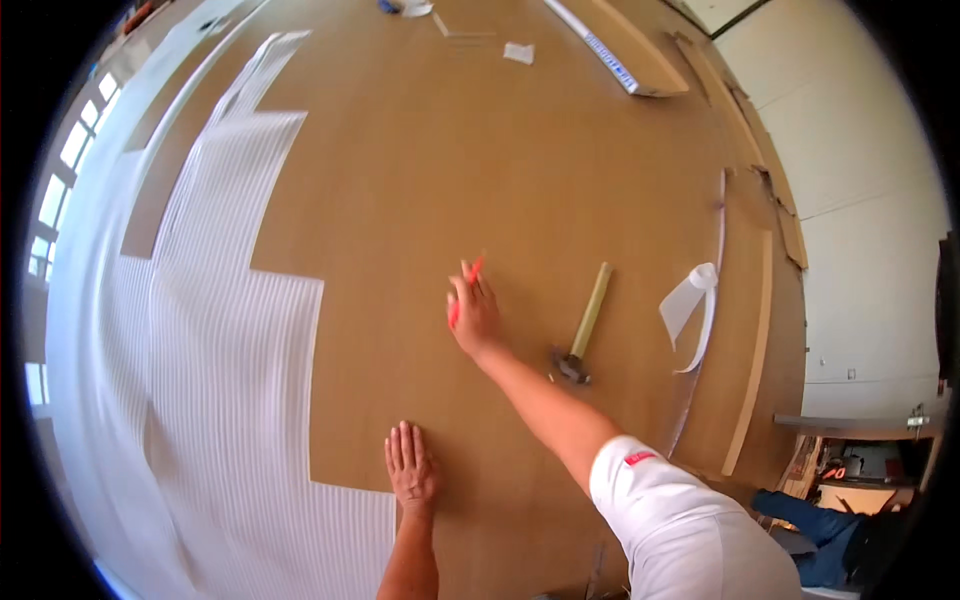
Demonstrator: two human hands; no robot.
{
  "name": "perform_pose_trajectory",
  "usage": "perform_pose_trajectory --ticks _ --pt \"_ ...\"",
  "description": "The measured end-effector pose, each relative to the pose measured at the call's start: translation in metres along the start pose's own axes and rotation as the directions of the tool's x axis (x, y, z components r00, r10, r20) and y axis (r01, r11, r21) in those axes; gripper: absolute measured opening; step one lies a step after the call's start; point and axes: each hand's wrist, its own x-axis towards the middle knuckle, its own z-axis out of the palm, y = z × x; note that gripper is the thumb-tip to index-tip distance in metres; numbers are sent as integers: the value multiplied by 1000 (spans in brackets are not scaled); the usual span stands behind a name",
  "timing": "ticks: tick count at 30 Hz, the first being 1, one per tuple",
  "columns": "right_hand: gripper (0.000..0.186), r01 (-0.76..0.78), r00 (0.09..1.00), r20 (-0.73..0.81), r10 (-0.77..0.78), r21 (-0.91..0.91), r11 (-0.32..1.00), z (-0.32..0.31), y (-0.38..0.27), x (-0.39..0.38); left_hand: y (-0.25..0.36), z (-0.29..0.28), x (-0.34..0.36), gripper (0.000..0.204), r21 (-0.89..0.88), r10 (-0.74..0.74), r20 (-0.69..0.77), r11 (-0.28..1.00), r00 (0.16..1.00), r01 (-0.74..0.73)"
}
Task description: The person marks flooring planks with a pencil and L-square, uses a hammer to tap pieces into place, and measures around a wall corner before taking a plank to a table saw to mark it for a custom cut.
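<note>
Left of the yellow-handled, dark-headed hammer (pixel 591 312), your right hand (pixel 474 315) has its fingers pinching a slender red tool (pixel 475 270), long axis slanting forward-right. Nearer you than the hammer, your left hand (pixel 412 468) lies flat, fingers extended on brown flooring (pixel 400 200).

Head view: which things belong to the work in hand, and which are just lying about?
Likely in use:
slim red tool, held in the right hand
brown surface, under the flat left hand
white ribbed sheet, along the brown surface's stepped edge

Apparently just lying about:
hammer, untouched, though perhaps for the same work
curled white strip
long carton
white scrap
</note>
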Motion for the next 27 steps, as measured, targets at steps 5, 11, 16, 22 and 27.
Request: perform_pose_trajectory --ticks 5,11,16,22,27 --pt "18 29 999 -36 -35 -154 988 45 12 39 -3 -3 -2 55 21 11 -1 1000 1000 -11" --pt "27 -28 999 36 32 -115 993 42 16 38 -3 -1 6 52 51 23 -5 998 1000 -23" --pt "30 -77 996 49 81 -72 994 32 18 37 -22 -2 54 43 -263 184 36 950 982 -168" --pt "30 -92 989 108 105 -113 989 15 17 45 -73 -36 458 48 -23 121 -367 990 922 -139" --pt "31 -131 979 156 132 -15 991 20 7 55 -108 -34 602 49 59 -9 -266 998 964 25"
